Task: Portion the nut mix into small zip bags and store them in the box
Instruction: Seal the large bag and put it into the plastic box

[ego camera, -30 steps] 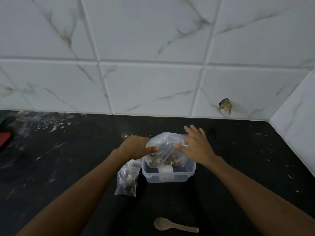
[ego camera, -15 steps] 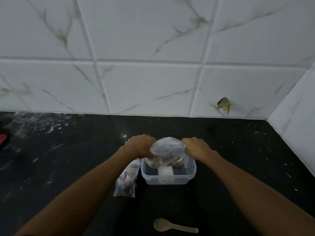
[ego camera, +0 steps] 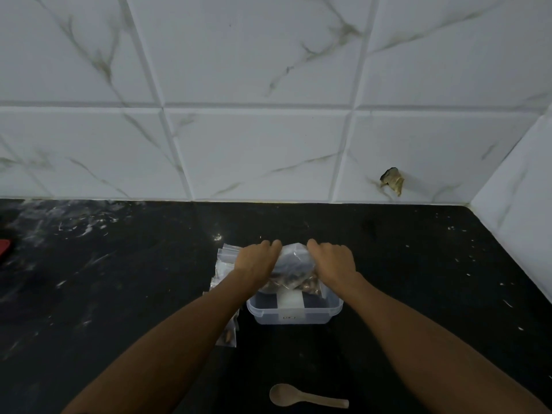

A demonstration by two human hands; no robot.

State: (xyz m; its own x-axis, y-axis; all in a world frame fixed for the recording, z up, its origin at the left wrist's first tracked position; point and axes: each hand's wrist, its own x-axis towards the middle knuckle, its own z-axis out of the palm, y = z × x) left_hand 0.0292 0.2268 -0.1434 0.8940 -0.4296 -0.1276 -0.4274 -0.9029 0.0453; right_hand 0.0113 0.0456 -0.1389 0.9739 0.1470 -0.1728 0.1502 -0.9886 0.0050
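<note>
On a black speckled countertop [ego camera: 119,294] backed by white marble-veined wall tiles [ego camera: 254,153], a person pressed a filled zip bag [ego camera: 294,264] of nut mix down into a clear plastic storage box [ego camera: 294,313]. Both hands worked the bag from above: the left hand [ego camera: 257,261] gripped its left side with curled fingers, and the right hand [ego camera: 333,259] gripped its right side the same way. The bag sat partly inside the box, its puffed upper half standing above the rim and the nuts settled low against the far wall.

Judging by that bulge, the step would go best if trapped air were squeezed toward the seal and the nuts spread flat, so the bag lay low and left room for others. Pressing evenly with both hands should keep the light box from sliding or tipping on the smooth stone. Too hard a push could burst the zip.

More filled zip bags [ego camera: 227,297] lay just beside the box on its left, partly hidden by the left forearm. A small beige spoon [ego camera: 307,397] rested well apart, nearer the camera.

A white label strip [ego camera: 289,306] ran down the box's near wall, bearing a small dark mark too tiny to read. No brand name was legible anywhere.
</note>
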